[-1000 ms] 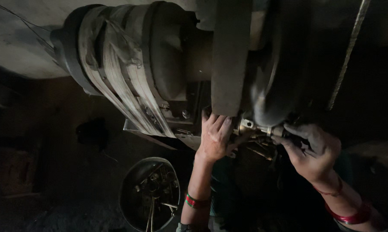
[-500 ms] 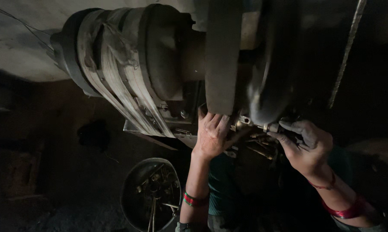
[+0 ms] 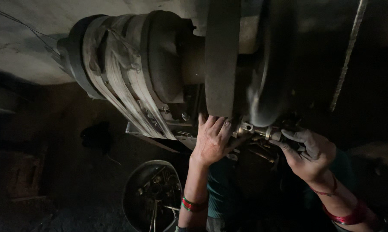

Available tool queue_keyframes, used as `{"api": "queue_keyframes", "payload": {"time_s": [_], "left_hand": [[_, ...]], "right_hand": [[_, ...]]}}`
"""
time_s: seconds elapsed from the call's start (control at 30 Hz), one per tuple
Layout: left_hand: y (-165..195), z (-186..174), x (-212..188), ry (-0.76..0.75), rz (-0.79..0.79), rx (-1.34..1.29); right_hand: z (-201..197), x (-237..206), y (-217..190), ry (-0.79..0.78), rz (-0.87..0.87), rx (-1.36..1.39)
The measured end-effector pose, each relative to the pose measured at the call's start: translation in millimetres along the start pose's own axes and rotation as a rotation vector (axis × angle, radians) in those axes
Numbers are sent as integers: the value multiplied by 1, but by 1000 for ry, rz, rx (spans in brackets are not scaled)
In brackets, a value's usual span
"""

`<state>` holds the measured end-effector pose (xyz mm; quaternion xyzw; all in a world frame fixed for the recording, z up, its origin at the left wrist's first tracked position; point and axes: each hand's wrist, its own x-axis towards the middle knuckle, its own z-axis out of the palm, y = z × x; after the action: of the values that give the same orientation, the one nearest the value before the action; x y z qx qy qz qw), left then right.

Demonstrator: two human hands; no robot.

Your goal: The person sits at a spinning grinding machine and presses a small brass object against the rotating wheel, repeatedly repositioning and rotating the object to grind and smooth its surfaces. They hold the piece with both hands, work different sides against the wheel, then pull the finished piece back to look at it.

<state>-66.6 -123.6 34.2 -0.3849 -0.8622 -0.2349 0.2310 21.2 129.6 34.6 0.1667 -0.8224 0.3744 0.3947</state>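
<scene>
Head view is looking at a dim workshop, going from the left edge across. A grey concrete wall (image 3: 26, 47) is showing pale at the upper left, with a thin wire (image 3: 22, 25) crossing it. Next, a large dark machine housing (image 3: 159, 64) is lying on its side, and a pale cloth strap (image 3: 116, 86) is wrapping around it in several turns. Below it, on the dark floor (image 3: 52, 180), a round metal pan (image 3: 136, 193) is holding small metal parts, possibly nuts and rings, though the light is too poor to be sure. A wide flat belt (image 3: 220, 60) is running down over the machine's middle.

Just under that belt the left hand (image 3: 211, 139) is pressing flat against the machine's underside, its fingers (image 3: 209, 122) spread and extended, gripping nothing; a red and green bangle (image 3: 193, 204) is sitting on its wrist. Between the 2 hands a small brass fitting (image 3: 263, 132) is projecting from the machine's base, beside the left hand's thumb side.

To the right, the right hand (image 3: 310, 154) is reaching for that fitting, its greasy fingers (image 3: 295, 136) curled loosely and touching its end. Red bangles (image 3: 346, 217) are circling that wrist. A rusty metal rod (image 3: 346, 60) is slanting down at the far right.
</scene>
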Motion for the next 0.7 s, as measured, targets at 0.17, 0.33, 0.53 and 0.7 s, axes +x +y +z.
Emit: {"api": "queue_keyframes", "payload": {"time_s": [0.17, 0.33, 0.53, 0.7], "left_hand": [[-3, -2, 4, -31, 5, -40], [-6, 0, 7, -76, 14, -21], [4, -5, 0, -6, -7, 38], [9, -5, -1, 114, 28, 89]], "right_hand": [[4, -7, 5, -24, 161, 79], [10, -12, 19, -3, 228, 145], [11, -10, 24, -12, 256, 142], [10, 1, 22, -54, 232, 182]]}}
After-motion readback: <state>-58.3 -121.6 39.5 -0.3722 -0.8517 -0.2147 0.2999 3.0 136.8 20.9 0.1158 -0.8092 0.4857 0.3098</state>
